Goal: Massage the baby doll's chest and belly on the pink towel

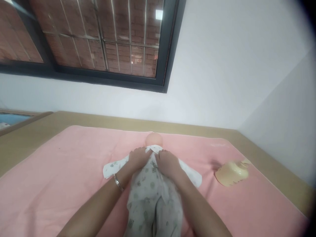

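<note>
A baby doll lies on its back on a pink blanket (pixel 61 171), its bare head (pixel 153 139) pointing away from me. It wears a white printed sleepsuit (pixel 148 194). My left hand (pixel 138 158) rests on the suit's collar at the doll's left shoulder, fingers curled onto the cloth. My right hand (pixel 168 163) lies beside it on the other side of the chest, fingers pressed on the fabric. A silver bangle (pixel 118 183) circles my left wrist.
A cream plastic object (pixel 232 172) lies on the blanket to the right. The blanket covers a tan surface (pixel 29 138) against a white wall. A dark-framed barred window (pixel 98 42) is above left.
</note>
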